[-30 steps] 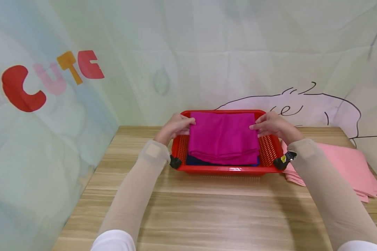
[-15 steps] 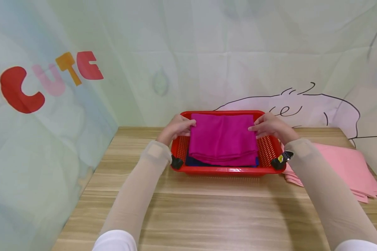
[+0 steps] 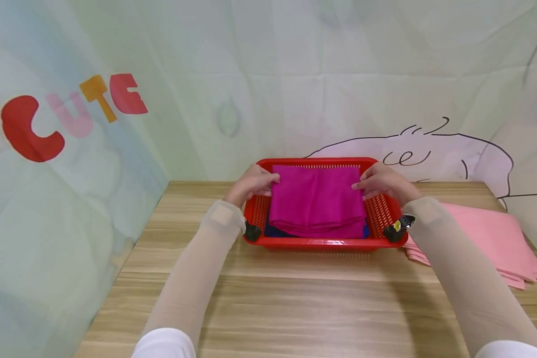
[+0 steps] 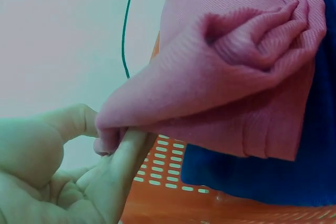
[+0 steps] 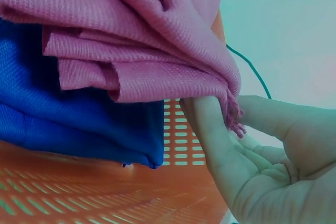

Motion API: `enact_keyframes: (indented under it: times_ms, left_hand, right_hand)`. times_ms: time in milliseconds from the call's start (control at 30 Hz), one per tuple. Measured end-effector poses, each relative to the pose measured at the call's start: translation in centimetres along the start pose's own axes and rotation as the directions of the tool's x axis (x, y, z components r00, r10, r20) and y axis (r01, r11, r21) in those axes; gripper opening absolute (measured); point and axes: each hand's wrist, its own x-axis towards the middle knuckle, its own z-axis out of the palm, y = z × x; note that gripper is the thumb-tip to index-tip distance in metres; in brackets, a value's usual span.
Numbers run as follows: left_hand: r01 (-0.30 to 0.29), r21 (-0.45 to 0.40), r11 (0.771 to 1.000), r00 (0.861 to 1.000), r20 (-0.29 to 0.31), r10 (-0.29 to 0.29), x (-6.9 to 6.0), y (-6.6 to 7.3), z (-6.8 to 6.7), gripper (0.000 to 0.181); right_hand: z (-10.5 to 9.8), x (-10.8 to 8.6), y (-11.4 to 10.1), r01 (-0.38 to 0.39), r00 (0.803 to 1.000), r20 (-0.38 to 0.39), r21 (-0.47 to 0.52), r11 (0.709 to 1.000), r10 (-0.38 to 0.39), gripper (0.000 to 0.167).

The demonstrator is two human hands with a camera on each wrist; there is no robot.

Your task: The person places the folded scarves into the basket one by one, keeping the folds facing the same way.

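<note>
A folded magenta cloth (image 3: 315,201) lies in the red basket (image 3: 335,243), over a dark blue folded cloth (image 3: 275,231). The left hand (image 3: 253,183) pinches its left back edge between thumb and fingers; in the left wrist view the cloth (image 4: 210,87) bunches at the fingertips of that hand (image 4: 84,166). At the right back edge the right hand (image 3: 382,183) pinches it too; the right wrist view shows a fringed corner of the cloth (image 5: 152,77) between thumb and forefinger of the hand (image 5: 257,156). Blue cloth (image 5: 79,124) shows beneath.
A stack of pink folded cloth (image 3: 488,238) lies on the wooden table (image 3: 313,308) to the right of the basket, partly behind the right forearm. A printed curtain (image 3: 197,99) hangs behind the table and along its left side.
Both hands have come slightly closer together, still holding the magenta cloth. Its back edge has dropped slightly toward the person, and more of the basket's back wall shows.
</note>
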Motion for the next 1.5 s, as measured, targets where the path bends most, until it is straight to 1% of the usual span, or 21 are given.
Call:
enact_keyframes:
  times_ms: [233,467,800,1033,1133,1267,1367,1500]
  left_hand:
    - [0.008,0.028,1.000,1.000,0.023,-0.008,0.09,-0.05,0.01,0.022]
    - [0.008,0.063,0.998,0.999,0.031,-0.010,0.13,0.02,0.21,0.021]
    - [0.003,0.041,0.999,0.999,0.038,-0.004,0.18,0.19,0.43,0.022]
    - [0.008,0.035,0.999,0.999,0.039,-0.010,0.52,0.11,0.47,0.021]
    - [0.013,0.036,0.999,0.999,0.042,-0.015,0.61,0.08,0.51,0.022]
    - [0.015,0.047,0.999,0.999,0.047,-0.017,0.52,0.17,0.60,0.029]
    - [0.011,0.071,0.997,0.999,0.051,-0.015,0.42,0.27,0.61,0.033]
    - [0.008,0.103,0.995,0.998,0.057,-0.014,0.35,0.24,0.59,0.034]
  right_hand:
    - [0.19,-0.03,-0.17,-0.009,1.000,0.002,-0.021,1.000,0.009,0.020]
    - [0.24,-0.02,-0.18,-0.019,1.000,0.013,-0.005,1.000,0.019,0.022]
    - [0.26,0.30,0.13,-0.020,1.000,0.012,-0.023,1.000,0.020,0.022]
    - [0.39,0.33,0.07,-0.023,1.000,0.009,-0.040,0.999,0.023,0.020]
    - [0.40,0.45,0.08,-0.030,1.000,0.008,-0.046,0.998,0.030,0.020]
    - [0.41,0.51,0.04,-0.037,0.999,0.015,-0.052,0.998,0.038,0.020]
    - [0.50,0.49,-0.01,-0.030,0.999,0.029,-0.049,0.998,0.031,0.020]
    - [0.59,0.61,0.01,-0.024,0.998,0.050,-0.038,0.999,0.026,0.020]
